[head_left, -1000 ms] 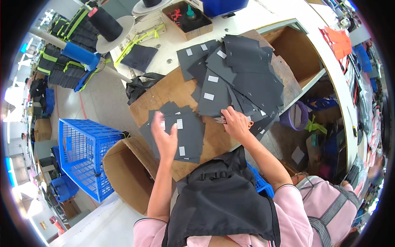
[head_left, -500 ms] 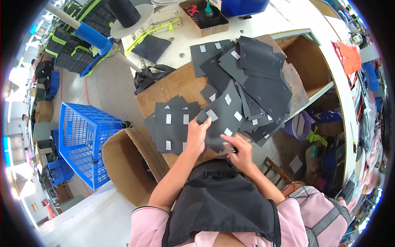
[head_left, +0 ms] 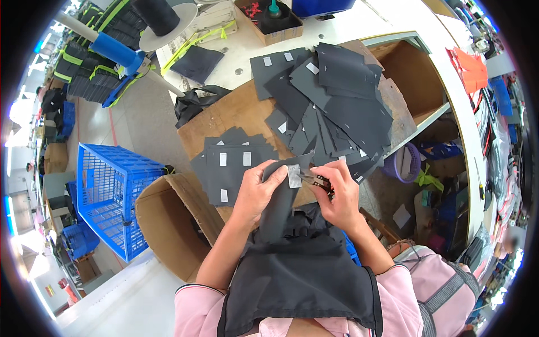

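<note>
My left hand (head_left: pixel 259 190) pinches a dark grey fabric piece (head_left: pixel 275 216), its thumb lying beside a pale rectangular patch (head_left: pixel 294 176) on it. The piece is folded over and hangs down in front of my apron. Closed round a pair of thread snips (head_left: pixel 318 180), my right hand (head_left: pixel 340 194) is just right of that patch, with the tips at the patch's edge. Left of my hands lies a stack of grey pieces with white patches (head_left: pixel 233 168). A larger, loosely fanned heap of grey pieces (head_left: pixel 353 118) covers the board's far right part.
The pieces rest on a brown wooden board (head_left: pixel 216 121) by a white table (head_left: pixel 247 59). An open cardboard box (head_left: pixel 168 224) and a blue plastic crate (head_left: pixel 120 185) stand at left. A thread cone (head_left: pixel 154 17) is far left; a purple bin (head_left: pixel 405 163) sits below right.
The fabric piece has been lifted off the board toward me and folded over. My right hand has brought the snips up to its patch. The view has shifted slightly.
</note>
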`<state>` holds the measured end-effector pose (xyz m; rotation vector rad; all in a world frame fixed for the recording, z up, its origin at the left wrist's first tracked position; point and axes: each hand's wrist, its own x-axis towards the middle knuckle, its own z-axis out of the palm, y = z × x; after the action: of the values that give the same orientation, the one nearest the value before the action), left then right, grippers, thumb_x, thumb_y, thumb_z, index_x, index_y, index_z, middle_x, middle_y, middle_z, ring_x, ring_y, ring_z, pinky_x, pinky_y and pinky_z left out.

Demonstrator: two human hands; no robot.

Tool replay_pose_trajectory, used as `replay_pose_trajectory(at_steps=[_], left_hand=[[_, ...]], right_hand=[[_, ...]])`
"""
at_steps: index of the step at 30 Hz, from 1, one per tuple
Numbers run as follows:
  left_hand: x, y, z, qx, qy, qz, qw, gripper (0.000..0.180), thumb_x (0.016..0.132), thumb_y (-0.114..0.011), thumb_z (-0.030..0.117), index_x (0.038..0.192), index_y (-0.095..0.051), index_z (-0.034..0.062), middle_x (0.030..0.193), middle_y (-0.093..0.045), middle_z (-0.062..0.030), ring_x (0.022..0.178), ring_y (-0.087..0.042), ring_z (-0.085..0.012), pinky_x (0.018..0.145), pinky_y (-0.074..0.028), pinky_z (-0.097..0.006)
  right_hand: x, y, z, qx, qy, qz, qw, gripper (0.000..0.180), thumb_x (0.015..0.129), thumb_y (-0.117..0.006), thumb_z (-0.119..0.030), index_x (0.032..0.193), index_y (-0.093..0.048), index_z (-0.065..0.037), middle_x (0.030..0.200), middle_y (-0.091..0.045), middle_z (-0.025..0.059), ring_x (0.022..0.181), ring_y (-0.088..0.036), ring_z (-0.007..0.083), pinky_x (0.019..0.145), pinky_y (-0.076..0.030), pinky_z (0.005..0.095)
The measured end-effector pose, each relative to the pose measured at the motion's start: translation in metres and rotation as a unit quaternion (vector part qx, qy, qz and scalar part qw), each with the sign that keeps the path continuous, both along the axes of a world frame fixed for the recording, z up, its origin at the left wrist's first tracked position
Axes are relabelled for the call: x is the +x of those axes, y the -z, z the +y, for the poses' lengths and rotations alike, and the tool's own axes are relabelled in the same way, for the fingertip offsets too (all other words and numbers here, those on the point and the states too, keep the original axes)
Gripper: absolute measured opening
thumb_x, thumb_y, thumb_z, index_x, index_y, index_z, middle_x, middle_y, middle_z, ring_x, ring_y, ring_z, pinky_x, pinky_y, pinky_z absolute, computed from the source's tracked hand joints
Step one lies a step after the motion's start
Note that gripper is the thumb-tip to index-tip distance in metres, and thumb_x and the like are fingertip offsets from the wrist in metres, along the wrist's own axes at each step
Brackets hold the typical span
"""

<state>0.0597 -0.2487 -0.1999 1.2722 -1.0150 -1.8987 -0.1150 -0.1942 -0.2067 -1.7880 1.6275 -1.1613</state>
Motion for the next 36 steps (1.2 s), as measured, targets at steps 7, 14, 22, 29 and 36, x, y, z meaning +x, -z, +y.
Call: replay_pose_trajectory(at_steps=[7, 14, 22, 29, 36], left_hand=[[0.001, -0.005, 0.002, -0.002, 0.049, -0.042, 0.998, 0.021, 0.090, -0.059, 0.022, 0.092, -0.062, 0.0008, 0.073, -0.056, 0.0023, 0.064, -0.047, -0.0030, 0.054, -0.039, -0.019], [0.004, -0.005, 0.004, 0.001, 0.040, -0.015, 0.999, 0.021, 0.090, -0.059, 0.021, 0.093, -0.061, 0.0007, 0.076, -0.057, 0.0013, 0.066, -0.048, -0.0037, 0.057, -0.040, -0.019], [0.008, -0.004, 0.008, 0.057, 0.058, 0.009, 0.997, 0.021, 0.089, -0.060, 0.022, 0.092, -0.059, 0.0014, 0.077, -0.057, 0.0015, 0.068, -0.050, -0.0047, 0.059, -0.041, -0.019], [0.011, -0.011, 0.006, 0.019, 0.110, -0.025, 0.993, 0.031, 0.073, -0.075, 0.020, 0.092, -0.057, 0.0032, 0.083, -0.059, -0.0002, 0.077, -0.054, -0.0078, 0.070, -0.044, -0.023], [0.002, 0.023, 0.015, 0.076, 0.028, 0.037, 0.996, 0.037, 0.073, -0.072, 0.009, 0.105, -0.054, 0.0041, 0.085, -0.057, 0.0007, 0.080, -0.055, -0.0079, 0.073, -0.045, -0.022]], right_hand=[[-0.002, -0.001, -0.004, -0.063, 0.000, 0.067, 0.996, 0.030, 0.068, -0.071, -0.003, 0.096, -0.062, -0.007, 0.077, -0.053, 0.0059, 0.061, -0.055, 0.0215, 0.053, -0.043, 0.0300], [-0.002, -0.001, 0.003, -0.051, 0.002, 0.010, 0.999, 0.029, 0.067, -0.071, -0.001, 0.095, -0.064, -0.007, 0.076, -0.054, 0.0061, 0.060, -0.055, 0.0211, 0.053, -0.044, 0.0301], [-0.011, -0.014, -0.010, 0.098, 0.051, -0.128, 0.985, 0.033, 0.067, -0.070, 0.003, 0.098, -0.063, -0.005, 0.079, -0.054, 0.0076, 0.068, -0.053, 0.0196, 0.058, -0.042, 0.0287], [-0.048, 0.010, -0.023, 0.220, -0.231, -0.181, 0.930, 0.013, 0.074, -0.065, -0.008, 0.077, -0.055, 0.000, 0.072, -0.042, -0.0010, 0.067, -0.045, 0.0092, 0.056, -0.035, 0.0288], [-0.020, 0.015, -0.013, 0.336, -0.048, -0.378, 0.861, 0.014, 0.086, -0.061, -0.015, 0.081, -0.056, -0.003, 0.065, -0.049, -0.0052, 0.057, -0.043, 0.0011, 0.045, -0.033, 0.0189]])
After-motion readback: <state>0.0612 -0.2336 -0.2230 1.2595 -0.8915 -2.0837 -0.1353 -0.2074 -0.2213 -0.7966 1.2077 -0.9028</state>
